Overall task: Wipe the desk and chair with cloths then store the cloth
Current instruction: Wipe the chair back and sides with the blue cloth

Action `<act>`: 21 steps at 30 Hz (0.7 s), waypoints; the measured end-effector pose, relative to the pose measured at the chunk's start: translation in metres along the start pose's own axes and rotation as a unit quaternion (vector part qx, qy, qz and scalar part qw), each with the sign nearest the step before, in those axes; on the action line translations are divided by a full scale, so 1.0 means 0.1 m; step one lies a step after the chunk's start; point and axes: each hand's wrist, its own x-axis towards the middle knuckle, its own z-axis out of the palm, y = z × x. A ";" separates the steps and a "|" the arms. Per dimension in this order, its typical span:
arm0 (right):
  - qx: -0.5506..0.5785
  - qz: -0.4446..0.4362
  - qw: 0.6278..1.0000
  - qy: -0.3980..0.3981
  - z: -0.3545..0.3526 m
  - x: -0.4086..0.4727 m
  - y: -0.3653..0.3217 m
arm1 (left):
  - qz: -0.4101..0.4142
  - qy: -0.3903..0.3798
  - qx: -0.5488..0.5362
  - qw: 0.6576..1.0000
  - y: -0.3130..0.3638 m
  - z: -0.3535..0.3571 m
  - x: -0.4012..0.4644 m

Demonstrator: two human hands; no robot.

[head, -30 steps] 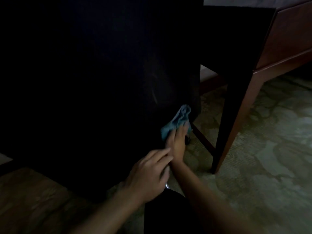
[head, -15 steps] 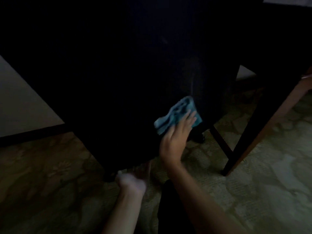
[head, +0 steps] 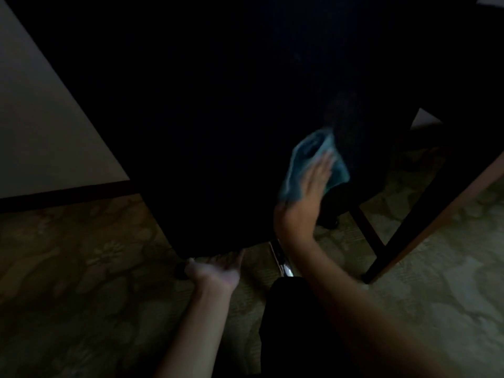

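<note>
The scene is dim. A black chair back (head: 218, 118) fills most of the view. My right hand (head: 308, 189) lies flat on a crumpled blue cloth (head: 302, 159) and presses it against the chair's lower right part. My left hand (head: 218, 268) is at the chair's bottom edge, palm up with the fingers curled under it. A wooden desk leg (head: 425, 225) slants down at the right, and the desk top is out of view.
Patterned green carpet (head: 422, 309) covers the floor. A pale wall with a dark baseboard (head: 65, 195) is at the left. A shiny metal chair base part (head: 281, 260) and a dark crossbar (head: 368, 230) sit low between chair and desk leg.
My left hand dropped from beside the right hand to the chair's bottom edge. My right hand slid the cloth up and to the right across the chair back. The view shifted left.
</note>
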 end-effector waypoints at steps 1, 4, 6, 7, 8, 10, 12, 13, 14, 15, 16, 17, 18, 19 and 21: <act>-0.023 -0.101 0.993 -0.056 0.05 -0.22 -0.01 | 0.012 0.014 0.004 1.000 0.03 0.00 0.04; -0.145 -0.402 0.878 -0.218 0.05 -0.66 0.27 | 0.043 0.011 0.006 0.999 0.13 -0.07 0.12; -0.181 -0.466 0.833 -0.237 -0.04 -0.50 0.44 | 0.054 0.011 -0.002 0.998 0.23 -0.11 0.13; -0.169 -0.460 0.842 -0.225 -0.08 -0.34 0.46 | 0.065 0.016 -0.012 0.998 0.27 -0.11 0.14; -0.152 -0.441 0.861 -0.203 -0.14 -0.17 0.48 | 0.079 0.024 -0.019 0.996 0.27 -0.10 0.15; -0.142 -0.369 0.909 -0.136 -0.28 0.16 0.49 | 0.090 0.040 -0.027 0.995 0.17 -0.04 0.10; -0.129 -0.279 0.949 -0.063 -0.35 0.28 0.51 | 0.070 0.047 -0.020 0.996 -0.09 0.13 0.00; -0.124 -0.239 0.962 -0.049 -0.36 0.23 0.52 | 0.053 0.043 -0.017 0.998 -0.26 0.23 -0.07; -0.131 -0.216 0.966 -0.059 -0.37 0.11 0.56 | 0.040 0.036 -0.012 0.998 -0.43 0.31 -0.14; -0.151 -0.212 0.961 -0.092 -0.37 -0.07 0.64 | 0.031 0.028 -0.008 0.999 -0.57 0.39 -0.18; -0.175 -0.228 0.948 -0.136 -0.38 -0.27 0.76 | 0.021 0.023 -0.008 0.999 -0.69 0.45 -0.21; -0.204 -0.264 0.925 -0.181 -0.42 -0.44 0.91 | 0.012 0.021 -0.011 1.000 -0.75 0.51 -0.23; -0.230 -0.311 0.896 -0.220 -0.48 -0.55 1.07 | 0.006 0.017 -0.016 1.000 -0.78 0.52 -0.23; -0.249 -0.347 0.871 -0.245 -0.55 -0.55 1.21 | 0.004 0.012 -0.020 1.000 -0.79 0.53 -0.22; -0.253 -0.371 0.859 -0.246 -0.69 -0.32 1.37 | 0.016 0.013 -0.025 0.999 -0.78 0.51 -0.18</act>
